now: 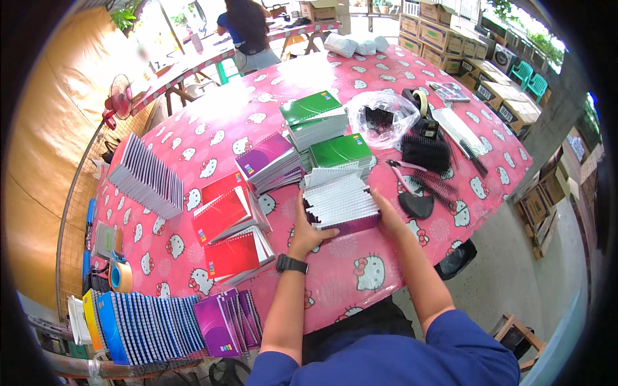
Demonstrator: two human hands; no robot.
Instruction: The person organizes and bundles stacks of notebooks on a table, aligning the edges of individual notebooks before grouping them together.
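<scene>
Both hands grip one stack of notebooks near the front of the bench. The left hand wraps its near left corner, thumb on top. The right hand presses flat on the right side. Squeezing evenly should keep the spines lined up. Green notebooks sit just behind, red notebooks to the left, black combs to the right.
</scene>
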